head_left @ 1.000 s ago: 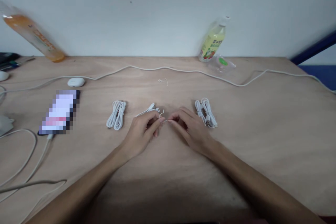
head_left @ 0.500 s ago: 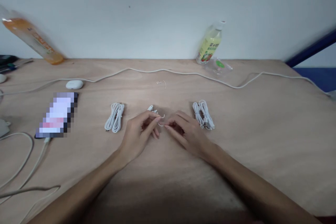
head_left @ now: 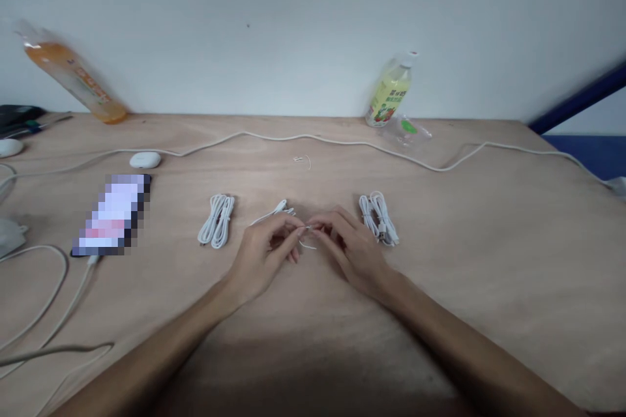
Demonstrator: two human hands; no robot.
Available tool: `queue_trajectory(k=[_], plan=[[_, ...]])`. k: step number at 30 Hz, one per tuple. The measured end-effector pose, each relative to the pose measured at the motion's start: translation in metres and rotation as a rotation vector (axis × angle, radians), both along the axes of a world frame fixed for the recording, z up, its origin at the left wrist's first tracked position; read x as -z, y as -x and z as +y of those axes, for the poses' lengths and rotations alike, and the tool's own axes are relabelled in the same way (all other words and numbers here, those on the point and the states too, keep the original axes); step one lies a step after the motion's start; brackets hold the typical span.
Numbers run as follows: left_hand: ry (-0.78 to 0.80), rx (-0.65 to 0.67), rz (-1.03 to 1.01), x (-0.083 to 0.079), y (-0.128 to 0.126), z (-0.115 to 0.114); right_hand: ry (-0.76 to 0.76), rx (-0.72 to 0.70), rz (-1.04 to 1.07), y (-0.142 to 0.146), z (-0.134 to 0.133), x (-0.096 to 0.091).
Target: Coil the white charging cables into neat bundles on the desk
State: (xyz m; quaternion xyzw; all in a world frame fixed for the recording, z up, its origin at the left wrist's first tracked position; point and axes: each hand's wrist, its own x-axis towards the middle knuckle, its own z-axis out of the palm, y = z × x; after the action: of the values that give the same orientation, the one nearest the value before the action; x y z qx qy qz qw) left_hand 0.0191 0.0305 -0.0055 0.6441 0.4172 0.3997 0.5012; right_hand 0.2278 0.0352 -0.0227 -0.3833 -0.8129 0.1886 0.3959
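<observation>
A thin white twist tie (head_left: 308, 247) is pinched between the fingertips of both hands, with one end hanging below them. My left hand (head_left: 259, 254) is closed on it, thumb against index finger. My right hand (head_left: 357, 247) grips it from the other side, its fingertips almost meeting the left ones. Just behind the left fingers lies a white cable (head_left: 281, 206), partly hidden by the hand. A coiled white cable (head_left: 225, 221) rests to the left, and another coiled cable bundle (head_left: 387, 221) lies beside my right hand. Small loose ties (head_left: 308, 162) lie farther back.
A phone (head_left: 111, 215), plugged in, and a white earbud case (head_left: 145, 159) lie on the left. A long white cord (head_left: 317, 138) crosses the table. An orange drink bottle (head_left: 81, 81), a yellow drink bottle (head_left: 390, 94) and a clear wrapper (head_left: 415, 133) stand or lie near the wall.
My hands have come closer together, fingertips nearly touching around the tie. More of the white cable shows behind my left hand. The whole view has shifted slightly.
</observation>
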Motion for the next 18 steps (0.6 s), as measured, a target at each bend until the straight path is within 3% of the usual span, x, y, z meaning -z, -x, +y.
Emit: queue_trajectory(k=[10,18], plan=[[0.042,0.032,-0.004,-0.0007,0.0003,0.0001,-0.02,-0.034,-0.018,-0.0019,0.0014,0.0025],[-0.051,0.042,0.061,0.0,0.0004,0.0015,-0.113,0.004,-0.091,-0.0021,-0.0007,0.0024]])
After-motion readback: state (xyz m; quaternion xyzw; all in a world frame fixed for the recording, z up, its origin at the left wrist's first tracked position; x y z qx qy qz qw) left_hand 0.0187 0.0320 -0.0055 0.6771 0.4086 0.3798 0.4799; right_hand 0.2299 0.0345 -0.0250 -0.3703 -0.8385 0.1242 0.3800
